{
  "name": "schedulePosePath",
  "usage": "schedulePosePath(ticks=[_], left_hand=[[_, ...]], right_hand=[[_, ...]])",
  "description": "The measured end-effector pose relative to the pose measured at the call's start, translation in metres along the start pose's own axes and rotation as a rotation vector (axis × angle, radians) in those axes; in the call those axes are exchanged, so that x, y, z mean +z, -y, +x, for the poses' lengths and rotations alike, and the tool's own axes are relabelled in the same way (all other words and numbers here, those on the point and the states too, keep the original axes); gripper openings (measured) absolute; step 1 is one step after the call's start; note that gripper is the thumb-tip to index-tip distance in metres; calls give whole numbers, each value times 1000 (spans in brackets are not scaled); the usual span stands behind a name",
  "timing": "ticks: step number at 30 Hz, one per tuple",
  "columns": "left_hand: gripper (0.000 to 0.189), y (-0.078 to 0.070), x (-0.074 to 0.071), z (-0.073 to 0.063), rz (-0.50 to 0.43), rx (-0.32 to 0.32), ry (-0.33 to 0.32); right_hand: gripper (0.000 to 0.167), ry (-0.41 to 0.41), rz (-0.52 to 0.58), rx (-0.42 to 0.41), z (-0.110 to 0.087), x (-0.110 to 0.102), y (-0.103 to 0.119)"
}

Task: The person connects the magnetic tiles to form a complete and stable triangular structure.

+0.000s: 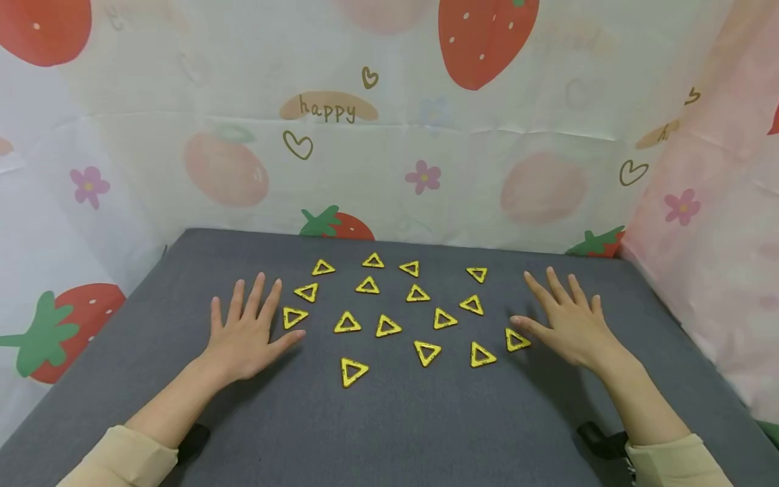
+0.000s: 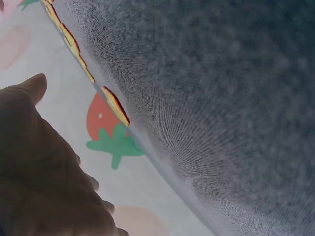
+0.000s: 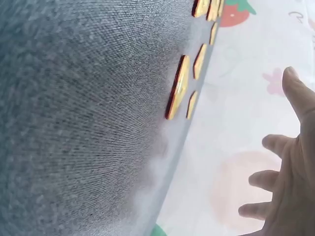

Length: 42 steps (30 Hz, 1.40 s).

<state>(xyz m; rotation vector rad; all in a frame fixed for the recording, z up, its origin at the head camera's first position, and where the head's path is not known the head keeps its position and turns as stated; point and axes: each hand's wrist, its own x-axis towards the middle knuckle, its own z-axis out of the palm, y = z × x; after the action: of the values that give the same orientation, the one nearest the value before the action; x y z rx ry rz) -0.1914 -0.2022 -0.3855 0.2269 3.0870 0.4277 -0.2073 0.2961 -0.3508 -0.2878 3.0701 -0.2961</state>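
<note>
Several flat yellow triangles with hollow centres lie scattered over the grey table, among them a front one (image 1: 346, 381), a back one (image 1: 373, 264) and one at the right (image 1: 508, 341). My left hand (image 1: 246, 338) is spread palm down at the left of the group, its thumb close to a left-hand triangle (image 1: 287, 318). At the right side my right hand (image 1: 575, 331) is spread likewise, thumb tip just above the rightmost triangle. Neither hand holds anything. From low down, the right wrist view shows triangles (image 3: 180, 88) edge-on with dark red sides, beyond them the right hand's fingers (image 3: 266, 180).
The dark grey cloth-covered table (image 1: 389, 433) reaches back to a pale curtain (image 1: 389, 155) printed with strawberries, flowers and hearts. A pinkish curtain (image 1: 718, 270) hangs along the right side. Black wrist-camera mounts (image 1: 599, 441) show beneath the forearms.
</note>
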Motion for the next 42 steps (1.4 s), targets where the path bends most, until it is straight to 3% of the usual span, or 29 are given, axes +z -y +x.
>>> schedulePosePath(ticks=[9,13,17,24,28,36,42], left_hand=[[92,-7,-6,2,-29,112,-100],[80,-16,-8,2,-105,142,-120],[68,-28,-7,4,-235,146,-72],[48,-39,3,8,-458,197,109],[45,-45,10,9,-520,226,187],[49,-57,20,5,-460,271,203],[53,-62,23,4,-408,274,194]], right_hand=[[81,-124,49,-94,1,-4,11],[75,-153,130,-135,0,-5,23],[68,-159,232,-173,1,-3,35],[52,-149,370,-239,7,5,52],[44,-116,426,-258,9,10,62],[36,-52,531,-278,16,25,79],[40,27,570,-256,18,33,89]])
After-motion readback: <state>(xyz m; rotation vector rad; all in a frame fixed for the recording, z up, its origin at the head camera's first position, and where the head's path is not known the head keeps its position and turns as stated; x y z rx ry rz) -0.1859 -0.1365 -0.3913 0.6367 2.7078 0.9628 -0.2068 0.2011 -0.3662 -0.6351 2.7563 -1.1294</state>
